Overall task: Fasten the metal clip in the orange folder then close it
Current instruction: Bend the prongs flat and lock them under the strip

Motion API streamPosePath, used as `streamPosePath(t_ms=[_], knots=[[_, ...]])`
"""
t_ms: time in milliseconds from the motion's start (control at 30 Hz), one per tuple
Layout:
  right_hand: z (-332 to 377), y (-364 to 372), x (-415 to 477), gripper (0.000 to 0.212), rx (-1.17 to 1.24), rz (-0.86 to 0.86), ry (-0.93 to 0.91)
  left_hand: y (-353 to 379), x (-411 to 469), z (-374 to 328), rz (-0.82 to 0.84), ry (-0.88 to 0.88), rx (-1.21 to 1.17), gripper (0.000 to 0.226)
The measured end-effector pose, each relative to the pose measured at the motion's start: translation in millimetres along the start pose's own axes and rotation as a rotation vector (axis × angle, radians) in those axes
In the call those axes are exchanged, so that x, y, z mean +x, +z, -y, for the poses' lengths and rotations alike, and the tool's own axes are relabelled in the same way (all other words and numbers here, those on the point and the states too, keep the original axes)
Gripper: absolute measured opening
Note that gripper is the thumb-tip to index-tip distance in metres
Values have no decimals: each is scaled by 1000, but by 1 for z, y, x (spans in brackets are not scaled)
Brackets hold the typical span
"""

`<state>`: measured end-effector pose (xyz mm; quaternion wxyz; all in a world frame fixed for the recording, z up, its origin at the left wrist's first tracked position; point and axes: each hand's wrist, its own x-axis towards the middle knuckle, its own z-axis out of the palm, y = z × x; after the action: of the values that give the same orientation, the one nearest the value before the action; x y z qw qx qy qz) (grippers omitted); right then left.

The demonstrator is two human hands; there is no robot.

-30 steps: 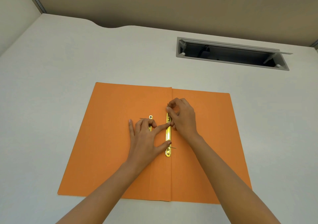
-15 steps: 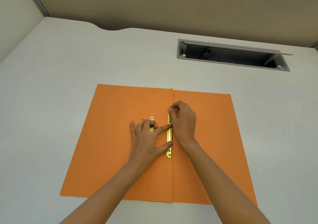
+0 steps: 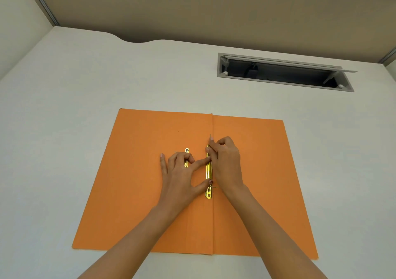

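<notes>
An orange folder [image 3: 132,182] lies open and flat on the white desk. A gold metal clip bar [image 3: 208,172] runs along its centre fold. My left hand [image 3: 182,176] rests on the left flap, with thumb and forefinger pressing the bar at two spots. My right hand [image 3: 226,163] pinches a thin prong that sticks up at the bar's far end. A second gold strip [image 3: 186,157] lies on the left flap, mostly hidden under my left fingers.
The white desk [image 3: 64,111] extends around the folder on all sides. A grey cable tray slot [image 3: 282,73] with its lid raised is set into the desk at the back right. A beige partition wall stands behind.
My right hand's fingers have shifted slightly up along the bar, and a thin prong now shows above them. My left hand holds its place. The camera tilted a little.
</notes>
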<state>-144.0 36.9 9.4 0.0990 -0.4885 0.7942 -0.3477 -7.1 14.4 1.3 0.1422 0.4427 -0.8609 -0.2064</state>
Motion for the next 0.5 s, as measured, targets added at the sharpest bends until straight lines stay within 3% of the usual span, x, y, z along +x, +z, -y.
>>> streamPosePath(t_ms=[100,500], knots=[[-4,-6,-8,29,164,-88,79,0,-1,1,2,6,-17,55],[-15,-17,-68,24,307,-205,115,-1,-1,-1,8,14,-48,55]])
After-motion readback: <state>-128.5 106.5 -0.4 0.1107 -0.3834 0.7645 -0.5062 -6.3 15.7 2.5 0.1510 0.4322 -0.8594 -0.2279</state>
